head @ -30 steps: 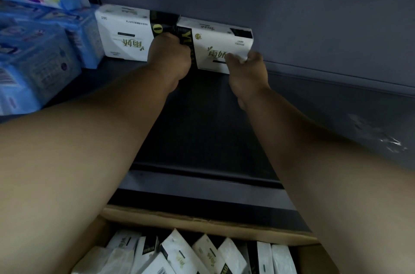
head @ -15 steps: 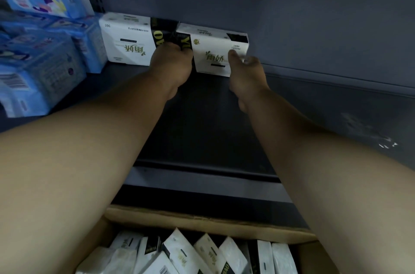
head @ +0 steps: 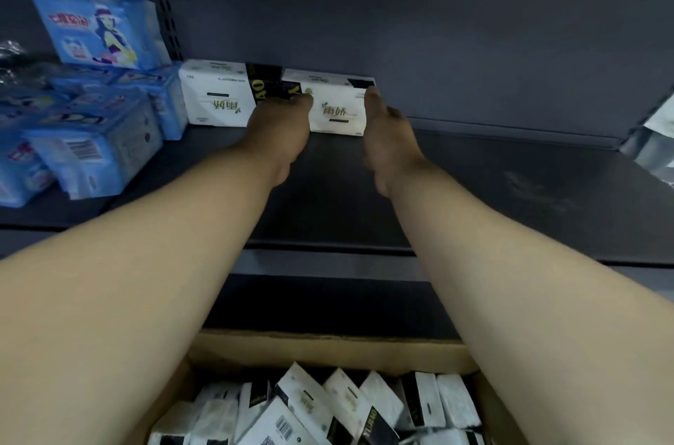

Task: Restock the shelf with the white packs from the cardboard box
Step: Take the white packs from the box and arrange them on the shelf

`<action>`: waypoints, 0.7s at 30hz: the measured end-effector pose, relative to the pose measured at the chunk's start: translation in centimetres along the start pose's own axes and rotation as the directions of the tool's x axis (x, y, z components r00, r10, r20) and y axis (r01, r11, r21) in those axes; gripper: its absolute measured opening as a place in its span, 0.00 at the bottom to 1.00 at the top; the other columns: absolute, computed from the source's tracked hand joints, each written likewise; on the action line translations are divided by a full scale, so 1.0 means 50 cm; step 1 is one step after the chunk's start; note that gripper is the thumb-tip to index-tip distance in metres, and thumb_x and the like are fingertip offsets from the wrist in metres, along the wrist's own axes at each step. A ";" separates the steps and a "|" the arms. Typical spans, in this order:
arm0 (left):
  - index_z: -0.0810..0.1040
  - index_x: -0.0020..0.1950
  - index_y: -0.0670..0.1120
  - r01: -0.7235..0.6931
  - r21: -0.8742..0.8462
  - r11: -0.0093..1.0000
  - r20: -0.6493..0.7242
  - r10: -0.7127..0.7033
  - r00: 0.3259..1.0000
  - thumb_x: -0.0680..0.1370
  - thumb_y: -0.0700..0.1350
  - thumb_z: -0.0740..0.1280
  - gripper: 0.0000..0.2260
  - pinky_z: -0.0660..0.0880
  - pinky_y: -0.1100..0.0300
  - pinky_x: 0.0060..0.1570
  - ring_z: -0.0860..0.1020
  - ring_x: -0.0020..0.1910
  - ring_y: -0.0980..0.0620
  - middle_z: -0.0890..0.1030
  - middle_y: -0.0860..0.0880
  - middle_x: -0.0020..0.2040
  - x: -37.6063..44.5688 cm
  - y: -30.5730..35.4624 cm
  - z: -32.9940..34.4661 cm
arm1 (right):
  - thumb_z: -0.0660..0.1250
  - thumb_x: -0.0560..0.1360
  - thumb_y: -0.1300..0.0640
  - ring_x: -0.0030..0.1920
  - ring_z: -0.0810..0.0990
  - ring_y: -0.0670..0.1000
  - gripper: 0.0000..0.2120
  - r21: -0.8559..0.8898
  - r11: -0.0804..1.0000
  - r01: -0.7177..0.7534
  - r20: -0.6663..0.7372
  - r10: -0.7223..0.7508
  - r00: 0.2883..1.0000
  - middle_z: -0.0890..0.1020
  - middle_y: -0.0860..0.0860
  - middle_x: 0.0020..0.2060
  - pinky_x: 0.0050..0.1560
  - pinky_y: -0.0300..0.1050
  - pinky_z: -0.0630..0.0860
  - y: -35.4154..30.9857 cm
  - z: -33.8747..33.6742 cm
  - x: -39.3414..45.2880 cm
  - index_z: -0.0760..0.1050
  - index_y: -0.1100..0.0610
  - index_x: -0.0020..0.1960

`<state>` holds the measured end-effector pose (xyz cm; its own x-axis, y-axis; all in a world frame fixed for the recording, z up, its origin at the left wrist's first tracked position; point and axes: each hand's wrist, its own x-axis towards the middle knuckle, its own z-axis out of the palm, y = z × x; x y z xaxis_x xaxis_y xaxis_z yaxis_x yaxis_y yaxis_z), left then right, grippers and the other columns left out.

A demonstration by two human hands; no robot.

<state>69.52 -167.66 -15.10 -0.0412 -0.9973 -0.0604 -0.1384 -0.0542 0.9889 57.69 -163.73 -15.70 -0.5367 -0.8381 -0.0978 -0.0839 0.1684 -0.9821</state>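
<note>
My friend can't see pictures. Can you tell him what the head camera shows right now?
Two bare hands, the left hand and the right hand, press a white pack against the back of a dark shelf, beside another white pack. Blue packs sit at left, and a cardboard box of more white packs waits below.

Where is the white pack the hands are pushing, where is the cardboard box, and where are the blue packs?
white pack (head: 337,109), head view, on its white front face.
cardboard box (head: 328,348), head view, on its far brown wall.
blue packs (head: 91,149), head view, on the front pack's face.
</note>
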 end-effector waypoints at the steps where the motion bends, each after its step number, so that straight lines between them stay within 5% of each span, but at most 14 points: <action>1: 0.72 0.41 0.52 0.003 -0.003 1.000 0.014 -0.003 1.000 0.80 0.54 0.63 0.10 0.77 0.48 0.59 0.77 0.50 0.48 0.75 0.51 0.42 -0.015 0.005 -0.004 | 0.55 0.79 0.35 0.59 0.75 0.54 0.29 0.006 1.000 0.001 0.000 -0.001 1.000 0.76 0.51 0.62 0.63 0.51 0.71 -0.002 -0.003 -0.017 0.68 0.53 0.71; 4: 0.75 0.49 0.50 0.018 -0.023 1.000 0.045 -0.017 0.999 0.79 0.56 0.62 0.10 0.77 0.49 0.57 0.76 0.44 0.49 0.76 0.51 0.43 -0.064 0.019 -0.019 | 0.54 0.79 0.34 0.63 0.74 0.54 0.30 0.017 1.000 -0.012 -0.021 0.012 1.000 0.76 0.47 0.64 0.68 0.54 0.69 -0.016 -0.008 -0.077 0.66 0.51 0.74; 7: 0.75 0.58 0.48 0.001 -0.039 0.999 0.105 0.003 0.994 0.80 0.56 0.62 0.15 0.76 0.49 0.59 0.77 0.49 0.48 0.78 0.50 0.50 -0.115 0.034 -0.036 | 0.54 0.79 0.35 0.65 0.72 0.53 0.30 0.066 0.997 -0.026 -0.043 0.029 0.999 0.75 0.48 0.66 0.69 0.55 0.69 -0.034 -0.021 -0.138 0.65 0.52 0.74; 10: 0.74 0.65 0.46 -0.002 -0.072 0.997 0.155 0.013 0.988 0.80 0.55 0.62 0.18 0.75 0.49 0.61 0.76 0.53 0.48 0.78 0.49 0.56 -0.167 0.045 -0.041 | 0.55 0.81 0.38 0.57 0.71 0.51 0.23 0.113 0.994 -0.013 -0.040 0.017 0.999 0.74 0.41 0.47 0.70 0.56 0.68 -0.039 -0.046 -0.199 0.68 0.50 0.69; 12: 0.75 0.62 0.45 0.005 -0.083 0.997 0.180 0.010 0.984 0.80 0.54 0.62 0.17 0.75 0.50 0.61 0.76 0.47 0.49 0.77 0.49 0.48 -0.202 0.049 -0.039 | 0.55 0.80 0.38 0.56 0.70 0.50 0.23 0.115 0.993 -0.001 -0.054 0.008 0.999 0.70 0.40 0.43 0.70 0.56 0.68 -0.036 -0.064 -0.233 0.67 0.50 0.69; 15: 0.74 0.46 0.49 0.034 -0.062 0.997 0.213 -0.020 0.977 0.80 0.54 0.62 0.10 0.75 0.50 0.59 0.73 0.41 0.50 0.73 0.50 0.40 -0.261 0.057 -0.035 | 0.55 0.80 0.36 0.62 0.70 0.52 0.31 0.103 0.995 0.006 -0.055 0.000 0.998 0.72 0.45 0.58 0.71 0.56 0.67 -0.028 -0.092 -0.275 0.62 0.53 0.76; 17: 0.73 0.50 0.49 0.028 -0.050 0.998 0.232 -0.015 0.973 0.80 0.55 0.61 0.10 0.75 0.49 0.60 0.73 0.43 0.51 0.72 0.52 0.41 -0.290 0.060 -0.029 | 0.54 0.79 0.34 0.69 0.68 0.53 0.33 0.081 0.997 -0.009 -0.044 0.013 0.999 0.68 0.49 0.71 0.71 0.57 0.67 -0.021 -0.111 -0.293 0.59 0.52 0.77; 21: 0.69 0.56 0.51 0.011 -0.029 1.000 0.248 -0.003 0.969 0.81 0.55 0.60 0.10 0.75 0.50 0.60 0.73 0.44 0.52 0.70 0.55 0.41 -0.341 0.063 -0.003 | 0.53 0.79 0.33 0.70 0.69 0.54 0.32 0.044 0.999 -0.028 -0.061 0.030 0.998 0.67 0.48 0.73 0.70 0.57 0.69 -0.009 -0.164 -0.323 0.59 0.50 0.78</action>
<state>69.95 -150.81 -10.93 -0.2848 -0.9538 -0.0954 -0.1103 -0.0662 0.9917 59.52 -146.00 -12.38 -0.5892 -0.7994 -0.1177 -0.0324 0.1688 -0.9851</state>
